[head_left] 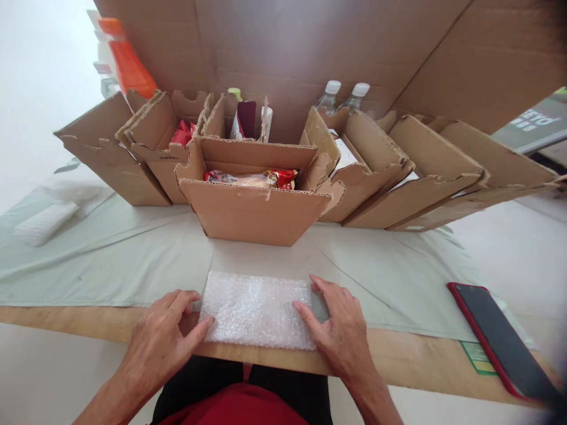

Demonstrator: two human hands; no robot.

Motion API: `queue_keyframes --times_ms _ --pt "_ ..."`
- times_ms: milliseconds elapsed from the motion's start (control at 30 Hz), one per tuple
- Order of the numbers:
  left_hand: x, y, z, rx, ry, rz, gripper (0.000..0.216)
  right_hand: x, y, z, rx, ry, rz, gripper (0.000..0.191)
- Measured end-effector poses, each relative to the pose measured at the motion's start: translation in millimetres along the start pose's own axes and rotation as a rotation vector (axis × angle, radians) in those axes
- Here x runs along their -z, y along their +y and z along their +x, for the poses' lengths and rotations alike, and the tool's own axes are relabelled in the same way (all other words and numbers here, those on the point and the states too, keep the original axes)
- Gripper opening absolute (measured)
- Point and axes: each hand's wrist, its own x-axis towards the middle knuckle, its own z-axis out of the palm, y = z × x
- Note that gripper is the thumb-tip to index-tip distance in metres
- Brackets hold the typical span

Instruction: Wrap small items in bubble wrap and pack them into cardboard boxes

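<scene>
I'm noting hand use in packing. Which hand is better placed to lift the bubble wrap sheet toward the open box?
Probably the right hand: its fingers lie flat on the bubble wrap sheet, while the left hand only touches its edge.

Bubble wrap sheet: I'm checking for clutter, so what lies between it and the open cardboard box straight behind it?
Between the bubble wrap sheet and the cardboard box lies only bare pale cloth, as the head view shows.

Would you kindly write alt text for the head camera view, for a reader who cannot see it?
The left hand and right hand rest on either side of a sheet of bubble wrap lying flat at the table edge. Behind it stands a row of open cardboard boxes; a red-cased phone lies at right.
</scene>
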Motion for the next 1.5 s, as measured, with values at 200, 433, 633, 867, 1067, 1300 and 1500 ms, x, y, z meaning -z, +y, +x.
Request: queue_keyframes --times_ms 200,433,633,867,1067,1300,1500 --pt "-9.3 14.5 11.0 0.013 -0.08 0.072 0.022 -0.3 -2.5 18.3 0.056 -0.14 0.035 0.024" --pt "7.7 14.1 28.6 -0.074 -0.044 -0.11 0.01 30.4 -16.3 -28.8 -0.075 -0.253 0.391 0.019" --pt "-4.9 38.0 94.8 -0.386 0.049 0.035 0.033 12.1 -52.1 -87.2 -0.16 -0.251 0.558 0.062" --pt "3.3 20.0 21.2 -0.567 -0.083 -0.103 0.059 12.7 -63.1 -76.6 -0.404 -0.392 0.871 0.035" --pt "-2.5 30.2 -40.6 -0.696 -0.064 -0.117 0.06 26.5 -68.8 -66.9 -0.875 -0.683 1.266 0.061" --pt "-18.6 41.4 -16.2 -0.331 0.015 -0.512 0.041 40.8 -50.8 -64.9 -0.457 -0.296 0.904 0.075" --pt "-14.8 45.2 -6.3 -0.152 0.016 -0.492 0.041 8.1 -62.2 -27.4 -0.238 -0.322 0.605 0.054"
